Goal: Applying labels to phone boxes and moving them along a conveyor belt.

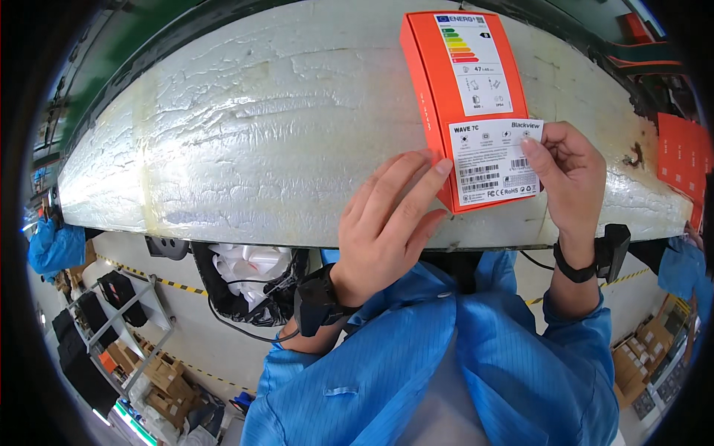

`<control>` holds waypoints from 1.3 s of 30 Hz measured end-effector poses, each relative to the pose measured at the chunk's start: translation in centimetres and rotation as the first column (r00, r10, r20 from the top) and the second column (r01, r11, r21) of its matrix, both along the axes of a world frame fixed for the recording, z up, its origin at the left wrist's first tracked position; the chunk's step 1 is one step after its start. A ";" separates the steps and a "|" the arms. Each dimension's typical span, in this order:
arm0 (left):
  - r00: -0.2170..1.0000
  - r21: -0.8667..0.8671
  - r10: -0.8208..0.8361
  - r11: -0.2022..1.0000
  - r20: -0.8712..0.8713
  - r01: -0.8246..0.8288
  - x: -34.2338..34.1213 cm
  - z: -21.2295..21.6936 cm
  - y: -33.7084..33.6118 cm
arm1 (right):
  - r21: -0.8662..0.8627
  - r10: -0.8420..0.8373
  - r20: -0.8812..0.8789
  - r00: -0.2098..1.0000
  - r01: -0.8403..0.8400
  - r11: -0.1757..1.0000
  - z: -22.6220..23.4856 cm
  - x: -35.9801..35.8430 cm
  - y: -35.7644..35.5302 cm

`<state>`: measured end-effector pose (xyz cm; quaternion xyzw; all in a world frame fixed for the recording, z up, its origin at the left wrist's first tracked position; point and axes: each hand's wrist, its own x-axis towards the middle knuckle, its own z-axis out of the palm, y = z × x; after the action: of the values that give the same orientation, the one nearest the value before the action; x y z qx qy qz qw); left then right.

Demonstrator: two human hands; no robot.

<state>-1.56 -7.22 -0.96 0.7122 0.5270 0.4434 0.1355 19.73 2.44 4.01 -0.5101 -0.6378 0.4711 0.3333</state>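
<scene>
A slim orange box (491,129) lies on the pale, wrinkled work surface in front of me, a little right of centre. Its far half carries a label with coloured energy bars (476,85). Across its near half is a white label (483,167) with print and barcodes, its right side jutting past the box's edge. My right hand (571,167) pinches that side of the white label between thumb and curled fingers. My left hand (394,212) has its fingers stretched out, the tips touching the box's left side near the label.
The work surface (245,141) curves away left and right. Orange boxes (680,160) stand at its right end. Below its near edge sits a black-lined bin (253,275) with white waste. Blue-sleeved people are at both ends. A rack (123,320) and cartons (167,379) stand at lower left.
</scene>
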 end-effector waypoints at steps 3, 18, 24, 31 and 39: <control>1.000 -0.011 0.004 1.000 0.010 -0.004 -0.1 -0.1 0.0 | 0.005 0.000 0.010 1.000 0.000 1.000 0.0 0.0 0.0; 0.999 -0.037 -0.005 0.999 -0.038 0.004 0.7 0.4 -0.3 | -0.005 -0.004 0.066 0.998 0.005 1.000 0.3 -0.1 -0.2; 0.999 -0.025 0.000 1.000 -0.035 -0.001 0.5 0.6 -0.2 | -0.010 -0.009 0.069 0.998 0.010 1.000 0.2 -0.2 -0.3; 0.960 -0.029 -0.038 0.999 -0.278 0.031 0.4 1.3 1.3 | 0.417 -0.140 0.671 0.728 -0.215 0.883 2.0 -2.3 -0.1; 0.834 -0.067 -0.191 0.981 -0.518 0.183 0.1 3.5 3.2 | 0.309 0.280 0.618 0.734 -0.555 0.772 2.0 -0.8 -4.0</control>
<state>-1.43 -4.01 2.56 0.8526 0.4752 0.2144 0.0357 18.95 -1.56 6.06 -0.3610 -0.9004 0.2014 0.1357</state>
